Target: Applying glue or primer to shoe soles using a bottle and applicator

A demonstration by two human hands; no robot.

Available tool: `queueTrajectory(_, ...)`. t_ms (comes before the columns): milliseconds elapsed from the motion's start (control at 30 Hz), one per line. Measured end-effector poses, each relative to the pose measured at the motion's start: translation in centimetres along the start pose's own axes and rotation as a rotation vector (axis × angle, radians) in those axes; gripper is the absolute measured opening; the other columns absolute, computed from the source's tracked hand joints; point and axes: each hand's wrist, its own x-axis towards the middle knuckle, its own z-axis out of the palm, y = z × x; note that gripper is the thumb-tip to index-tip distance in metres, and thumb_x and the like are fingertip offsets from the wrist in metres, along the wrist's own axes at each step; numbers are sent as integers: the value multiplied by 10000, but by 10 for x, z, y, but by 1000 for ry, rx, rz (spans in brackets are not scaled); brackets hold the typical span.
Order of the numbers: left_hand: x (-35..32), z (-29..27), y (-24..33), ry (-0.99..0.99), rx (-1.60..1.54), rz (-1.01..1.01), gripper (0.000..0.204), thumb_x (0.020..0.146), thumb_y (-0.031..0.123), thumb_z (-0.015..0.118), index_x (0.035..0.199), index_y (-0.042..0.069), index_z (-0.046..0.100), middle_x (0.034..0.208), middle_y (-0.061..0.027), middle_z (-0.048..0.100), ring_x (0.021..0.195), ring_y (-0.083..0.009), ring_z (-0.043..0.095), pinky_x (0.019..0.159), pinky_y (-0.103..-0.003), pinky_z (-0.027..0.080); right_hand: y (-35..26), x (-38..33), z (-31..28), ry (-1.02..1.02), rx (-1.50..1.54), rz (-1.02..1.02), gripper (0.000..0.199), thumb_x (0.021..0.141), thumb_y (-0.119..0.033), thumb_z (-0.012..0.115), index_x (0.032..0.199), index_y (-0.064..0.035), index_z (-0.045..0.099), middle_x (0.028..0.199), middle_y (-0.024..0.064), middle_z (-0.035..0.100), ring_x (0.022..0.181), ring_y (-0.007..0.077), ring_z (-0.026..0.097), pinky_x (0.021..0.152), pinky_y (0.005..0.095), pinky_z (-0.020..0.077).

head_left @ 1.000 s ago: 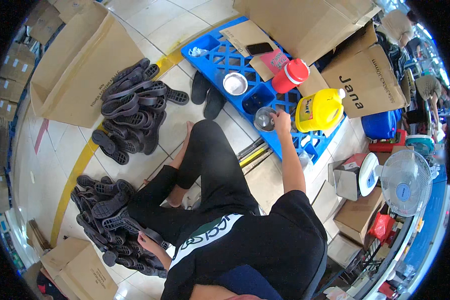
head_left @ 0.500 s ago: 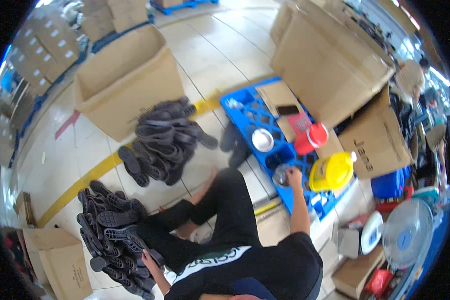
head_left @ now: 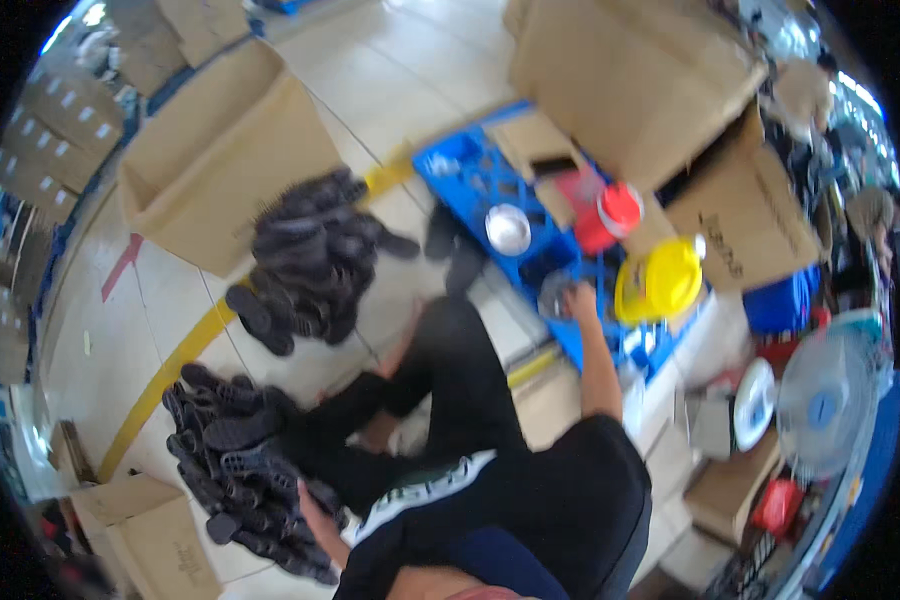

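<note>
right hand [head_left: 582, 298] has stayed on the round clear glass jar [head_left: 558, 293] right of centre, seemingly grasping it; left hand [head_left: 310, 505] now rests among black rubber soles [head_left: 235, 450] at lower left, grip unclear.

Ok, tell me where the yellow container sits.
Head view, right of centre: the yellow container sits on the blue pallet, just right of the right hand.

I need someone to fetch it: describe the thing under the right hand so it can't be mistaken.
Find the blue plastic pallet on the floor. At its near edge, the right hand rests on a round metal lid; unlike the shiny steel bowl farther up, it looks flat and dull.
</note>
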Motion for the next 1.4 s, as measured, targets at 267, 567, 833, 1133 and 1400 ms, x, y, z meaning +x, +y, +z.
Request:
queueTrajectory(267, 28, -23, -19, -88, 108, -6, 647, 889, 517, 627, 1270, 4, 529, 1193, -82, 577, 1089, -230, 542, 969, -346, 416, -38, -9, -21, 92, 299, 30, 231, 761, -161, 700, 917, 8, 720, 719, 132, 697, 546, 185, 664, 539, 318, 525)
queueTrajectory(567, 46, -51, -30, -25, -53, -260, 718, 905, 539, 571, 1374, 9, 448, 1327, -105, 516, 1174, -267, 503, 1018, -397, 391, -46, -15, -6, 39, 357, 122, 237, 811, -208, 722, 908, 9, 716, 683, 127, 686, 506, 182, 648, 506, 309, 517)
queueTrajectory(833, 1, 4, 13, 10, 33, -252, 727, 885, 587, 570, 1324, 12, 500, 1293, -92, 545, 1168, -268, 513, 1002, -410, 410, -56, -19, -3, 56, 407, 175, 242, 827, -225, 719, 874, 13, 712, 682, 127, 685, 536, 188, 661, 526, 312, 518)
queueTrajectory(1133, 5, -15, -11, -86, 165, 39, 796, 831, 70, 689, 1500, 52, 258, 1315, -192, 478, 1180, -267, 480, 1021, -376, 379, -85, -45, -63, 283, 298, 139, 195, 836, -171, 698, 859, 21, 673, 745, 174, 686, 679, 289, 689, 627, 360, 527)
queueTrajectory(1400, 2, -4, 1, 24, 172, 28, 632, 852, 516, 678, 1178, -16, 578, 1113, -87, 614, 1012, -226, 584, 919, -343, 455, -22, -76, -81, 337, 191, 121, 188, 842, -144, 701, 853, 38, 657, 690, 125, 650, 589, 192, 634, 576, 313, 505)
